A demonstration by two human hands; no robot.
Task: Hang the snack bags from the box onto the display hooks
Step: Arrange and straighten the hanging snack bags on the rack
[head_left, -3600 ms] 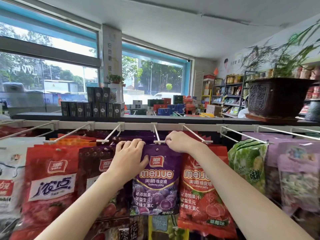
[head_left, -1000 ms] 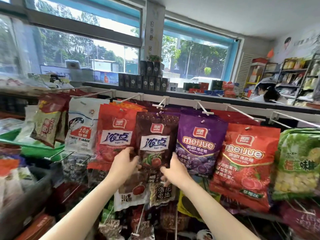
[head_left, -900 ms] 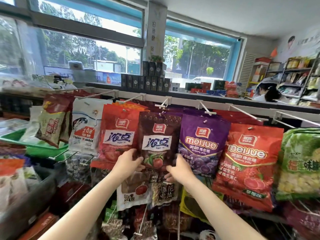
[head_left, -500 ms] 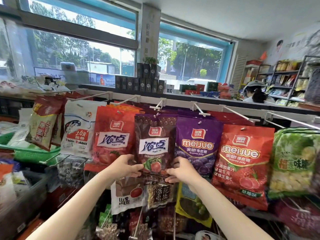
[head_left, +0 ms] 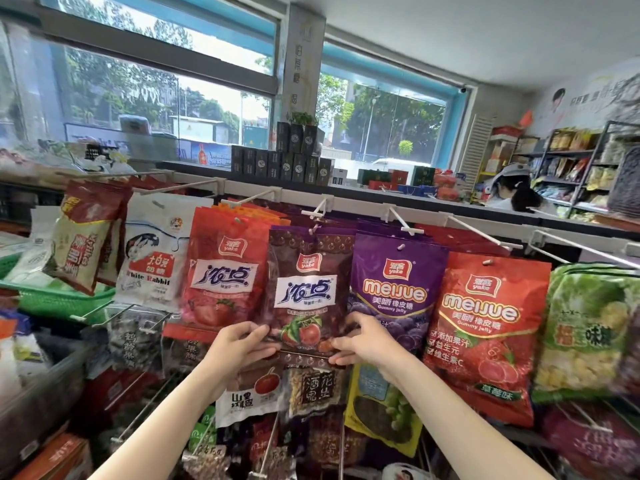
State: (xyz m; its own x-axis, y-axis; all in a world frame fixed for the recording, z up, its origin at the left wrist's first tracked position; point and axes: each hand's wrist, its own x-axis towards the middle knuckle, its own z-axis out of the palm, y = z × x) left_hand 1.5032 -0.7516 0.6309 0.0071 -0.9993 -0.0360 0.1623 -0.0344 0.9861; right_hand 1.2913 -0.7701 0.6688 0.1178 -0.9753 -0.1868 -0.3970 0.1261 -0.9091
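2 hands, left hand [head_left: 239,348] and right hand [head_left: 367,342], 2 meijue bags in front, purple bag [head_left: 398,289] and red bag [head_left: 485,327], 1 White Rabbit bag [head_left: 156,258], 1 person in a cap [head_left: 512,188]

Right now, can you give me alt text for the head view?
Both hands, left hand and right hand, pinch the bottom edge of a dark brown snack bag hanging on a white display hook, between a red bag and a purple Meijue bag.
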